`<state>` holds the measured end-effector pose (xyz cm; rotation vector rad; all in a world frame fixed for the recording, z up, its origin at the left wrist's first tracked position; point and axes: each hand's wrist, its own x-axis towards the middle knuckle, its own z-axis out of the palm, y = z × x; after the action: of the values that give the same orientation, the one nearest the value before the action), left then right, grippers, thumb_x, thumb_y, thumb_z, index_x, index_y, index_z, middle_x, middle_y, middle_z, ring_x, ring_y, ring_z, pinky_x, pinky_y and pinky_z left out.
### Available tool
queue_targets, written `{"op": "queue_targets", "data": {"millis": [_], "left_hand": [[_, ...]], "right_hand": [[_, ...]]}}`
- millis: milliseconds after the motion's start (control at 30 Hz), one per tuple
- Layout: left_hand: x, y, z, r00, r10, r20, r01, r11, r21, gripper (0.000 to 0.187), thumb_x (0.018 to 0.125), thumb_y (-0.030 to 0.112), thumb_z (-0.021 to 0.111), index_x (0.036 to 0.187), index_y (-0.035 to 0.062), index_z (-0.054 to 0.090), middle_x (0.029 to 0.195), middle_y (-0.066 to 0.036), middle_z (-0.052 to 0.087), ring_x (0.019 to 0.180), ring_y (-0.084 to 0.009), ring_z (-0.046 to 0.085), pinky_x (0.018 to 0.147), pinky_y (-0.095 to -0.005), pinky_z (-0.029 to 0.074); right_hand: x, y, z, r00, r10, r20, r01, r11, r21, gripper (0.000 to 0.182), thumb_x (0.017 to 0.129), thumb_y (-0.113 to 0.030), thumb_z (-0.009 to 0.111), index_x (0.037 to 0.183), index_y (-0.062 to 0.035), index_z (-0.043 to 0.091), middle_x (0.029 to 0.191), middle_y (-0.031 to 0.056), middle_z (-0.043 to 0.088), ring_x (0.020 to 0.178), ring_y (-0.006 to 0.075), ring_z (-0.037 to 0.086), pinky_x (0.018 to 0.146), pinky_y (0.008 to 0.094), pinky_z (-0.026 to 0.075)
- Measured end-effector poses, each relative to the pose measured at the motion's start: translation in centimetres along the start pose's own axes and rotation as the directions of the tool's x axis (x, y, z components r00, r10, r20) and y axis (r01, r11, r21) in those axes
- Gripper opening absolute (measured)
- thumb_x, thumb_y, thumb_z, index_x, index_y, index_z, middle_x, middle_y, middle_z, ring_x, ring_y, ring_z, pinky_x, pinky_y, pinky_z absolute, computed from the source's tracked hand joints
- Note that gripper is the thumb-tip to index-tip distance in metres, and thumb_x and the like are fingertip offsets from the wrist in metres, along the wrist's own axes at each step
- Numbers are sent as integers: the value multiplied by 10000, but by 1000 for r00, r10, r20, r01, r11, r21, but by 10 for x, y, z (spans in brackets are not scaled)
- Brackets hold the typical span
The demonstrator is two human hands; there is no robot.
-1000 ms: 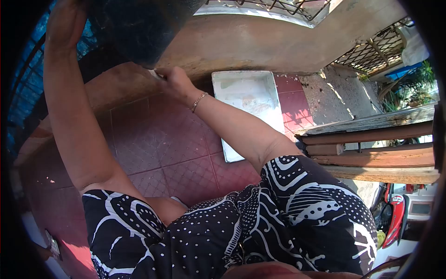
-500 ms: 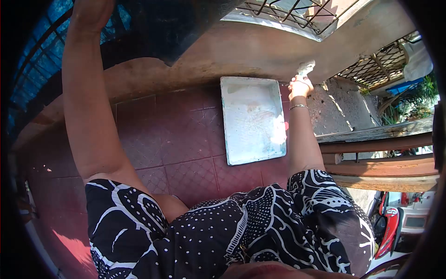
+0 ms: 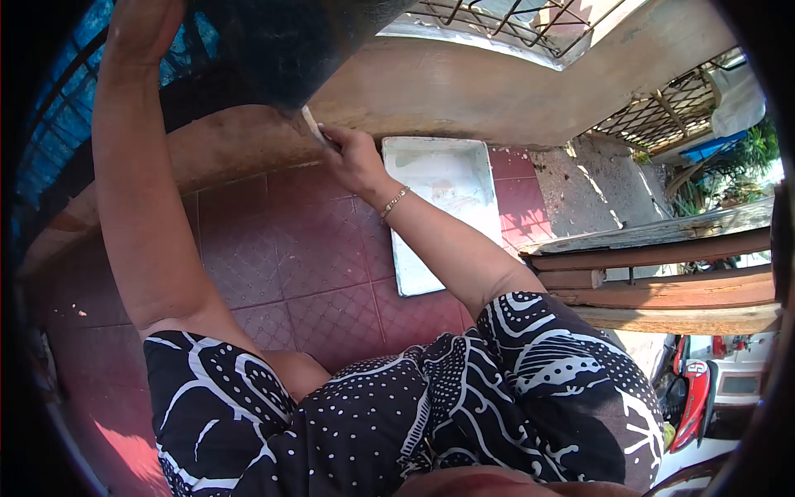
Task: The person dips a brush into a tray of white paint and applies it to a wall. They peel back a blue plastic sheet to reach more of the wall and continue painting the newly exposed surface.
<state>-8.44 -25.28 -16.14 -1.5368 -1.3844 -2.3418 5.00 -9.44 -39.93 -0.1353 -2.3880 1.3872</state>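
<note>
At the top left edge my left hand (image 3: 147,29) is raised beside a dark, flat board (image 3: 290,54); its fingers are hidden past the frame's edge. My right hand (image 3: 358,164) is closed around what looks like a flat, whitish brush (image 3: 312,124), seen nearly edge-on. The brush tip is right at the board's lower corner. Behind my right forearm, a shallow white tray (image 3: 443,170) with streaked, worn sides lies on the red floor tiles. My forearm covers part of it.
A beige wall (image 3: 497,95) runs behind the tray, with a metal grille (image 3: 513,25) above. Blue sheeting behind bars (image 3: 62,99) stands at the left. Wooden rails (image 3: 662,286) are close on my right, with a red motorbike (image 3: 696,402) beyond them.
My right hand has swung left with the brush, from the wall right of the tray to the board's lower corner. My left arm and the board have shifted slightly left in view.
</note>
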Motion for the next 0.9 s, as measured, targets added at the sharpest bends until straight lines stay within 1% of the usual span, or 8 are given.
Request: {"op": "queue_targets", "data": {"millis": [167, 367, 433, 567, 667, 700, 767, 900], "left_hand": [[-4, 8, 6, 1000, -1, 15, 0, 998, 66, 252, 954, 192, 500, 1038, -22, 604, 964, -84, 639, 863, -159, 598, 802, -303, 460], [13, -13, -32, 982, -137, -133, 154, 981, 122, 274, 953, 213, 508, 1058, -25, 592, 991, -87, 635, 883, -166, 594, 820, -321, 453], [16, -19, -41, 964, 227, 142, -260, 669, 696, 381, 846, 126, 582, 1147, -107, 552, 1133, -286, 576, 1084, -384, 541, 952, -407, 420], [10, -3, -18, 986, -158, -55, 162, 982, 93, 393, 894, 211, 567, 1110, -117, 549, 1091, -239, 586, 1024, -332, 553, 922, -391, 426], [14, -21, -45, 960, -134, -245, 179, 969, 171, 398, 982, 116, 360, 1333, -63, 415, 1372, -176, 437, 1284, -253, 407, 1091, -347, 283], [15, -24, -52, 962, -135, -238, 177, 971, 164, 398, 982, 116, 360, 1333, -63, 415, 1372, -176, 437, 1284, -253, 407, 1091, -347, 283], [19, -25, -59, 974, -111, -200, 166, 943, 289, 405, 989, 135, 357, 1343, -58, 404, 1374, -173, 435, 1284, -249, 408, 1091, -349, 280], [25, -27, -74, 972, -194, -130, 207, 974, 92, 376, 988, 114, 364, 1309, -62, 447, 1337, -166, 469, 1242, -241, 449, 1070, -340, 314]], "right_hand": [[-12, 1, -128, 982, 136, -133, -117, 984, 138, 320, 860, -56, 611, 1168, 29, 595, 770, 29, 609, 622, 46, 516, 510, 181, 384], [-65, 39, -264, 691, 374, -619, -215, 924, 317, 317, 851, -8, 589, 1166, 16, 572, 725, 25, 587, 561, 65, 520, 435, 199, 370], [-74, 53, -286, 482, 447, -754, -248, 895, 372, 270, 893, -52, 556, 1160, -64, 592, 659, 6, 544, 401, 56, 384, 334, 207, 258], [-49, 79, -286, 344, 381, -858, -240, 919, 312, 244, 860, -2, 532, 1091, -8, 609, 647, 1, 517, 480, 54, 434, 409, 216, 339], [-19, 76, -219, 550, -4, -835, -197, 971, -134, 258, 854, -61, 533, 1082, 49, 584, 707, 8, 517, 573, 112, 466, 529, 289, 436], [-19, 76, -191, 648, 144, -748, -83, 989, 119, 347, 829, -66, 532, 1147, 73, 543, 730, 89, 554, 620, 211, 528, 632, 340, 466], [-34, 5, -118, 772, -33, -635, -281, 878, -387, 501, 798, -47, 526, 1285, 50, 456, 865, 213, 587, 767, 343, 579, 672, 405, 457], [-56, -10, -61, 971, -119, -209, 82, 980, -180, 445, 800, -2, 578, 1243, -20, 534, 771, 146, 555, 673, 256, 541, 675, 316, 456]]}}
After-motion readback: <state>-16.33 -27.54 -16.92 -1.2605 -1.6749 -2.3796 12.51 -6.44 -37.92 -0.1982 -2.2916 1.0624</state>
